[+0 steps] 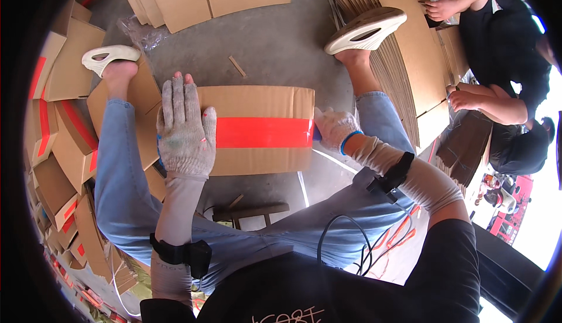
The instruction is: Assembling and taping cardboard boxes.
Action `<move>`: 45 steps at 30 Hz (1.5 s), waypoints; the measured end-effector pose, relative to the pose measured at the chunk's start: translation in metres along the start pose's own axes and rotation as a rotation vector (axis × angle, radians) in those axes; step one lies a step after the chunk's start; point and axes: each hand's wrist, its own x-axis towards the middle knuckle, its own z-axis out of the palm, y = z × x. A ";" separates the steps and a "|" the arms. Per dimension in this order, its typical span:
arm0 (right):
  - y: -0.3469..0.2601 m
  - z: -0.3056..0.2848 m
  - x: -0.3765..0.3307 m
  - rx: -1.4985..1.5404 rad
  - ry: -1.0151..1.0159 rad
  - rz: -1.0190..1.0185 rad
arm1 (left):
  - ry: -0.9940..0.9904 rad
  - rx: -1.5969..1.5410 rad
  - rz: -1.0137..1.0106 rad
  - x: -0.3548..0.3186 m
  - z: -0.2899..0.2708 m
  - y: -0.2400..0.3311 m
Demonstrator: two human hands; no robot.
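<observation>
Cardboard box (263,103): my left hand (186,131), fingers straight, hid one end; whether my right hand (338,128) gripped anything, I could not tell.

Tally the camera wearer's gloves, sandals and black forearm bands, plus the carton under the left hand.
Gloves: 2
Sandals: 2
Black forearm bands: 2
Carton: 1
Total: 7

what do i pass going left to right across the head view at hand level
Red-striped boxes, left trouser leg, gloved left grip, red-taped carton, gloved right grip, right trouser leg, stacked flat cardboard, co-worker's forearm.
</observation>
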 end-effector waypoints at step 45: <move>-0.101 0.011 -0.086 0.989 0.860 0.084 | -0.064 -0.460 -1.195 -0.169 0.132 -0.353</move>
